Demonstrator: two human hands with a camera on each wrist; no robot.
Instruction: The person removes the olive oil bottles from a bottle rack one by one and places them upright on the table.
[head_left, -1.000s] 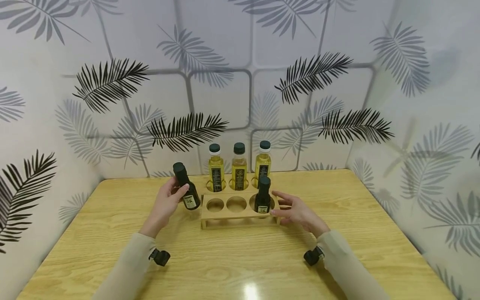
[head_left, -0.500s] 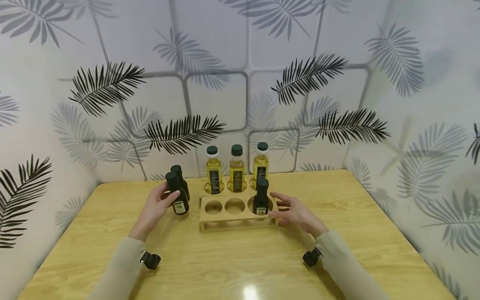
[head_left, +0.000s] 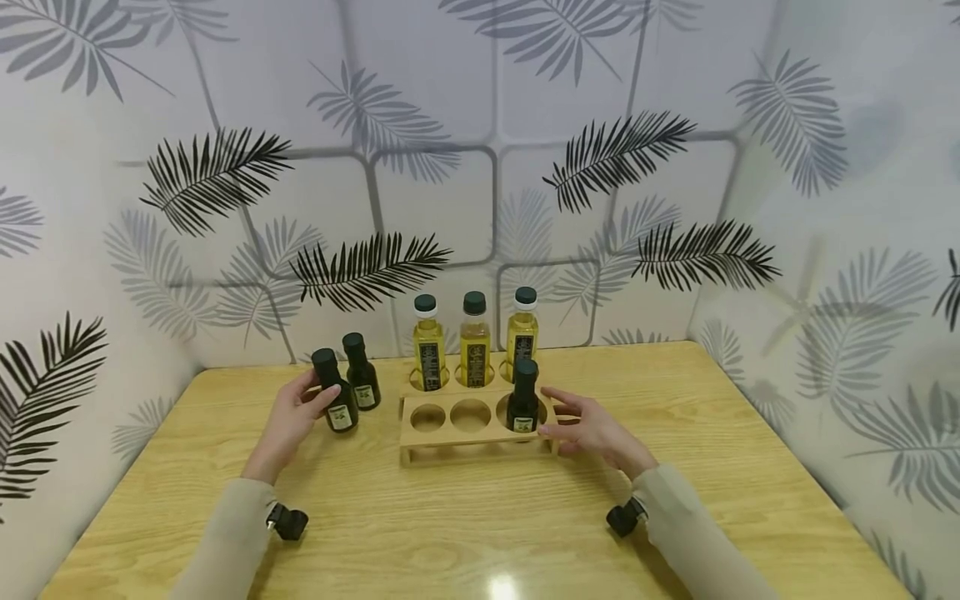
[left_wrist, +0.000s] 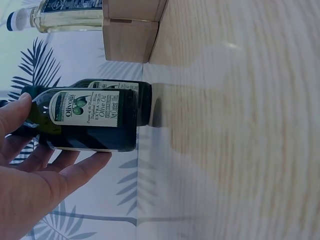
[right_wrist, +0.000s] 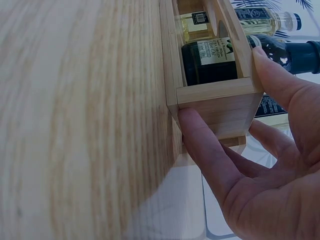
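Currently the left hand (head_left: 291, 414) pinches an "Olivoila Extra Virgin Olive Oil" bottle (left_wrist: 90, 110) between thumb and fingers, at nine o'clock from the wooden rack (head_left: 447, 433); the right hand (head_left: 592, 429) spreads its fingers against the three-o'clock end

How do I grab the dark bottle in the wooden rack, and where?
Probably pinch the dark bottle by its slim capped neck, from above and front-left. It stands upright, lower body inside the rack; a yellow bottle stands behind it and the right hand holds the rack's right end.
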